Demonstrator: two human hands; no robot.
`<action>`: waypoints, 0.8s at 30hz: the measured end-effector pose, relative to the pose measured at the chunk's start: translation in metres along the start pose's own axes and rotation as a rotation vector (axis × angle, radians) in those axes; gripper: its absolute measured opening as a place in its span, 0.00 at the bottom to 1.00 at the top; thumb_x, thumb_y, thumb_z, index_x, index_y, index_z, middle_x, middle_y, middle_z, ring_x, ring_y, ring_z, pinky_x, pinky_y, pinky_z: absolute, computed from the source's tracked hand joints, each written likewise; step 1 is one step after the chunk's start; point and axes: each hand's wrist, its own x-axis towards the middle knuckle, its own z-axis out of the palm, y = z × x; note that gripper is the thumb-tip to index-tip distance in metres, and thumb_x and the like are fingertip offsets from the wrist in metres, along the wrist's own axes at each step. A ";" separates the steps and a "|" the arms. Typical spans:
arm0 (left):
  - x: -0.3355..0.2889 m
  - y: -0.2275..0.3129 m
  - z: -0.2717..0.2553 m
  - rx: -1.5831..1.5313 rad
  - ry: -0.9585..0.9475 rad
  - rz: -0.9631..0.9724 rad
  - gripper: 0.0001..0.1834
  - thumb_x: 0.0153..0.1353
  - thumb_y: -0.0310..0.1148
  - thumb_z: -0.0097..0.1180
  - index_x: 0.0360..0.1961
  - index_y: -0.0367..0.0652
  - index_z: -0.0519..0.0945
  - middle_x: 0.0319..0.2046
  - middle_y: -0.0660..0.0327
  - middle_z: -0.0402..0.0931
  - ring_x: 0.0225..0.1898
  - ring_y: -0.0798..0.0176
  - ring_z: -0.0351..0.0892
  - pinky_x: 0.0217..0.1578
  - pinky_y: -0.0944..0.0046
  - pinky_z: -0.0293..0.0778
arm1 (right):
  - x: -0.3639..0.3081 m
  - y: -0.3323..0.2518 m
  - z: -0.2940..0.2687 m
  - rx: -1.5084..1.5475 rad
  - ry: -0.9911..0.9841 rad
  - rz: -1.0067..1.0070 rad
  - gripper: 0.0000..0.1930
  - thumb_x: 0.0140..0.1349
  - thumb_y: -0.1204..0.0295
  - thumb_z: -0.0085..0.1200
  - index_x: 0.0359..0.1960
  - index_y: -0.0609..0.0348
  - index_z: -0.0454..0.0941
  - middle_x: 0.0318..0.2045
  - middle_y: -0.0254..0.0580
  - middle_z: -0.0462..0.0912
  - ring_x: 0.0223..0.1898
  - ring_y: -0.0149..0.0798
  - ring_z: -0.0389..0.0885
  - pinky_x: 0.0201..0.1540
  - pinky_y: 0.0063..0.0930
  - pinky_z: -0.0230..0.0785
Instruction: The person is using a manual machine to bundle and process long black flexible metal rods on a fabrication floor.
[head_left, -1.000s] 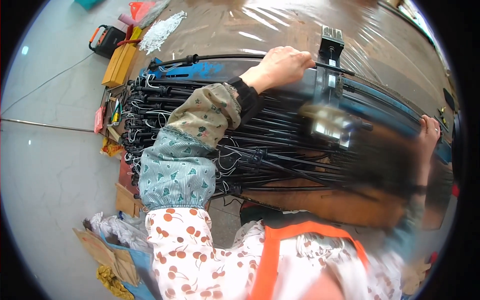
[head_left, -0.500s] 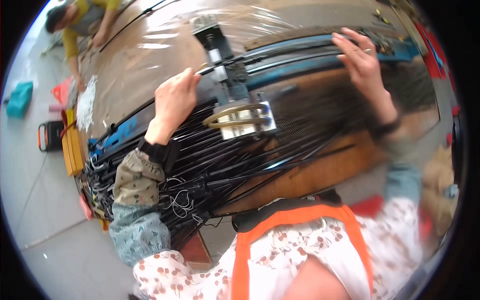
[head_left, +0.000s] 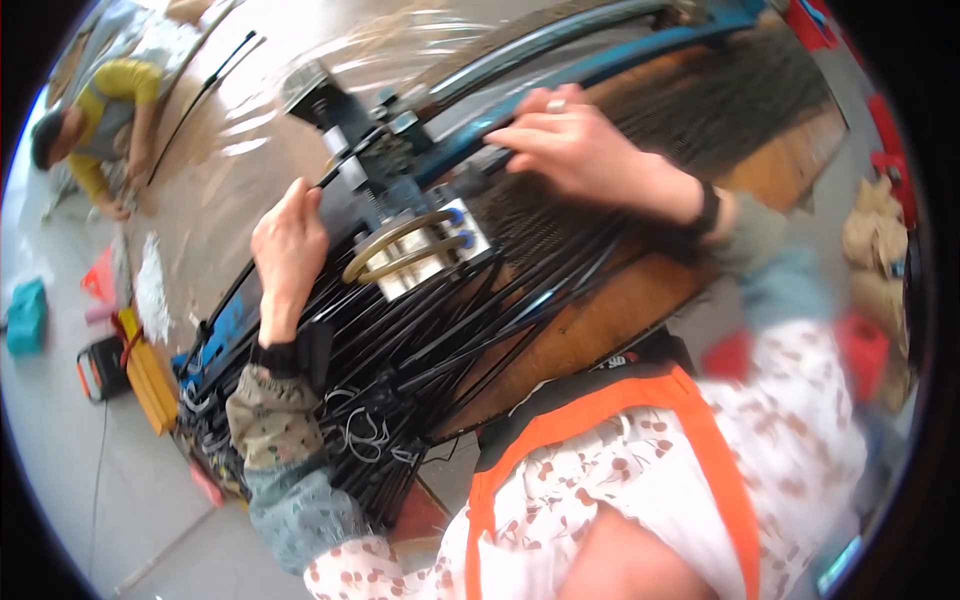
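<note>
My left hand (head_left: 290, 240) is closed, with thumb and fingers pinched on the end of a thin black rod (head_left: 332, 176) at the left side of a bench fixture (head_left: 375, 160). Two tan hoses loop over the fixture's metal block (head_left: 415, 268). Right of the fixture, my right hand (head_left: 580, 150) hovers by a blue rail (head_left: 625, 68), a little blurred. Its fingers are bent and apart, and nothing shows in them. Below both hands lies a thick pile of long black rods (head_left: 440, 335), some with white cords at their left ends.
Across the table at far left, a person in a yellow top (head_left: 120, 90) bends over the work surface. A yellow case (head_left: 148, 385) and a black-and-orange box (head_left: 103, 368) stand by the left edge. Brown paper (head_left: 875, 225) lies at the right.
My right hand has come left from the rail's far end toward the fixture, its fingers now more bent. The view has turned and shifted; my left hand stays beside the fixture.
</note>
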 end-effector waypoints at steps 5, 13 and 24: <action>-0.002 -0.011 0.003 0.077 0.031 0.012 0.11 0.71 0.36 0.48 0.33 0.41 0.72 0.26 0.46 0.76 0.31 0.37 0.76 0.30 0.45 0.69 | 0.007 -0.001 0.013 0.382 -0.033 0.007 0.12 0.59 0.75 0.62 0.43 0.63 0.78 0.32 0.47 0.80 0.37 0.49 0.78 0.44 0.38 0.73; 0.007 -0.061 -0.005 0.311 0.279 0.395 0.05 0.66 0.34 0.55 0.35 0.47 0.75 0.29 0.60 0.77 0.30 0.52 0.79 0.29 0.55 0.72 | -0.031 0.012 0.034 -0.004 -0.139 0.056 0.20 0.55 0.62 0.68 0.45 0.61 0.80 0.38 0.49 0.82 0.41 0.54 0.81 0.43 0.40 0.74; -0.093 0.014 -0.006 0.079 -0.181 0.303 0.06 0.51 0.31 0.64 0.31 0.45 0.80 0.28 0.62 0.75 0.35 0.59 0.77 0.38 0.59 0.72 | -0.007 -0.001 0.021 -0.075 -0.315 -0.169 0.09 0.53 0.70 0.66 0.31 0.57 0.79 0.26 0.38 0.78 0.32 0.43 0.77 0.36 0.35 0.70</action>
